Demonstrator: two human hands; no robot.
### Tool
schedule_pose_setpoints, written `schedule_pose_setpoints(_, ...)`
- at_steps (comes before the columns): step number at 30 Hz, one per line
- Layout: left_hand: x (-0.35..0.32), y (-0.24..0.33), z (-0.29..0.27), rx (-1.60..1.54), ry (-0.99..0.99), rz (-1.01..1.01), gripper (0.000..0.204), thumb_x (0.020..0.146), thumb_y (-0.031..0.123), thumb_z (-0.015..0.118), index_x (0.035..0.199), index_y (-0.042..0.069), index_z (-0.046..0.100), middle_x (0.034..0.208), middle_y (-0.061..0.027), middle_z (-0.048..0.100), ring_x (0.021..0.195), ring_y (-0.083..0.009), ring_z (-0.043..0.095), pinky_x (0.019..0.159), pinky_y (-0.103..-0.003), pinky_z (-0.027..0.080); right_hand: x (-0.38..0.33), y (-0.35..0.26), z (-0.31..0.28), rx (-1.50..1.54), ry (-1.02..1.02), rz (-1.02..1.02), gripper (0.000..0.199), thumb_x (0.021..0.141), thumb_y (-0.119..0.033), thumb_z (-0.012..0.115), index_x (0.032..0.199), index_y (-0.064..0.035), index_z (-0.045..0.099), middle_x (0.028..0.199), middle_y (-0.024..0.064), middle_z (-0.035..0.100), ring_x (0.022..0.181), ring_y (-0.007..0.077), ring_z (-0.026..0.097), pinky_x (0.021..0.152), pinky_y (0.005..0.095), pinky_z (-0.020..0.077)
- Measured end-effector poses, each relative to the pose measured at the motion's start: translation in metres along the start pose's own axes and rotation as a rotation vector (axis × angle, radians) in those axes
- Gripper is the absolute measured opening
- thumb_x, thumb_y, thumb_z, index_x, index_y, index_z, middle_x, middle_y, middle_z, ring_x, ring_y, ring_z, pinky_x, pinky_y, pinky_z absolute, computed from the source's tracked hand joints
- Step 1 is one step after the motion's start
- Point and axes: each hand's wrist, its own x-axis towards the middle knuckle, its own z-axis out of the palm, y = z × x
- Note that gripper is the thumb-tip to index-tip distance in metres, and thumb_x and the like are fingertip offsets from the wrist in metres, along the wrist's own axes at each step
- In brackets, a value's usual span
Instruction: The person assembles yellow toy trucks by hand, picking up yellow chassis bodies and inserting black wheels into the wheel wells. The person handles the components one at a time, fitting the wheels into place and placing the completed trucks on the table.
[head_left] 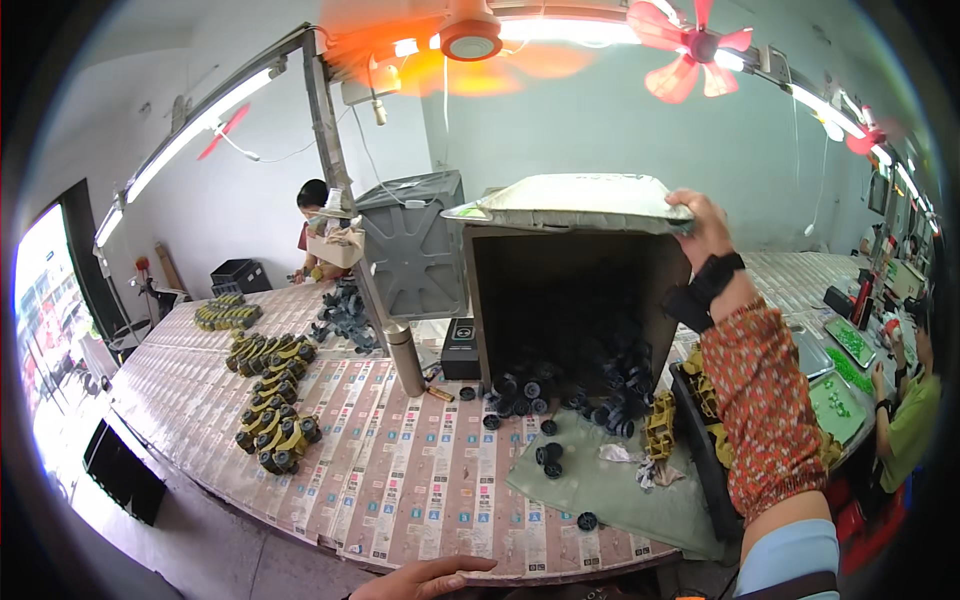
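Note:
My right hand [706, 225] is closed round the right end of a flat white padded thing [580, 198], which lies on top of a dark bin. The bin [478, 300] rests on its side, mouth facing me. Black toy-sized wheels [530, 390] lie heaped inside and spill out at its lower edge; the back of the heap is lost in shadow. Low at the table's front edge, my left hand [430, 578] has its fingers stretched out and holds nothing. A few loose wheels [549, 458] sit on a green sheet [600, 495] between my hands.
Yellow-and-black toy chassis [278, 435] stand in rows at left. A metal flask [404, 358], a black box [460, 350] and a grey crate [410, 245] stand left of the bin. At right is a black tray [705, 470] of yellow parts. Co-workers [322, 230] sit at far left and right.

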Motion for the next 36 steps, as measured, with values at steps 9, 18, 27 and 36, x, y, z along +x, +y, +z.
schedule_pose_setpoints(9, -0.025, -0.021, 0.009, -0.151, 0.133, -0.032, 0.053, 0.112, 0.036, 0.051, 0.15, 0.0, 0.054, 0.147, -0.0157, 0.059, 0.136, -0.0281, 0.056, 0.113, -0.042, 0.044, 0.108, 0.051, 0.031, -0.272, 0.237, 0.171, 0.014, 0.076, 0.004, 0.074, 0.09, 0.0032, 0.069, 0.082, 0.0121, 0.068, 0.07, 0.024, 0.069, 0.053, 0.0397, 0.053)
schedule_pose_setpoints(18, -0.024, -0.036, 0.004, -0.211, 0.155, -0.122, 0.047, 0.113, 0.028, 0.051, 0.15, -0.001, 0.053, 0.145, -0.0144, 0.061, 0.135, -0.0257, 0.057, 0.112, -0.039, 0.045, 0.132, 0.092, 0.025, -0.928, 0.169, 0.049, 0.019, 0.088, -0.012, 0.071, 0.089, 0.0064, 0.071, 0.075, 0.01, 0.066, 0.071, 0.0247, 0.07, 0.059, 0.0392, 0.0515)
schedule_pose_setpoints(27, 0.009, -0.03, 0.0, -0.043, 0.097, -0.097, 0.045, 0.113, 0.029, 0.05, 0.147, 0.0, 0.056, 0.149, -0.0154, 0.058, 0.139, -0.0261, 0.053, 0.115, -0.039, 0.04, 0.097, 0.048, 0.017, -1.148, -0.045, -0.149, 0.05, 0.097, -0.042, 0.064, 0.08, 0.0046, 0.065, 0.068, 0.0125, 0.062, 0.061, 0.0226, 0.058, 0.056, 0.0443, 0.0466)
schedule_pose_setpoints(36, 0.046, -0.061, 0.0, 0.08, 0.129, -0.117, 0.046, 0.109, 0.031, 0.053, 0.142, 0.0, 0.061, 0.141, -0.0129, 0.064, 0.136, -0.0237, 0.055, 0.117, -0.038, 0.039, -0.146, 0.013, 0.033, -0.614, -0.166, 0.006, 0.042, 0.093, -0.026, 0.074, 0.127, -0.0019, 0.065, 0.119, 0.0105, 0.064, 0.109, 0.0195, 0.058, 0.097, 0.0345, 0.0452)
